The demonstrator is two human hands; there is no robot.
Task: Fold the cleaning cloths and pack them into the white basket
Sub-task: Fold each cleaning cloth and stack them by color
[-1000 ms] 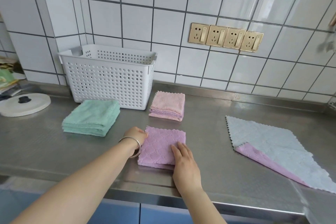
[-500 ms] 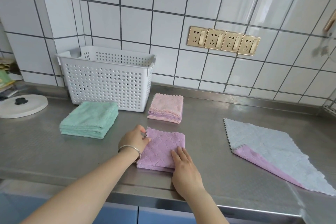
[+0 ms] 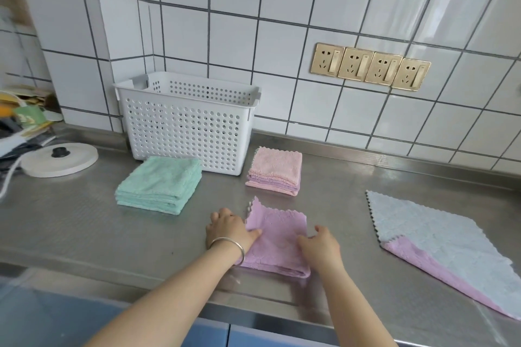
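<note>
A folded purple cloth lies near the counter's front edge. My left hand pinches its left edge, thumb on top, and the cloth's far left corner stands lifted. My right hand grips the right edge with curled fingers. Behind, the white perforated basket stands against the tiled wall; its inside is not visible. A stack of folded green cloths sits in front of it. To the basket's right is a pink and purple folded stack. An unfolded grey cloth with a purple underside is spread at the right.
The steel counter runs the full width. A round white lid with a black knob lies at the left, beside cluttered items and a white cable. Gold wall sockets sit above the counter.
My left hand has lifted the purple cloth's far left corner. My right hand slid from flat on the cloth's near edge to its right edge and curled its fingers. The camera has tilted.
</note>
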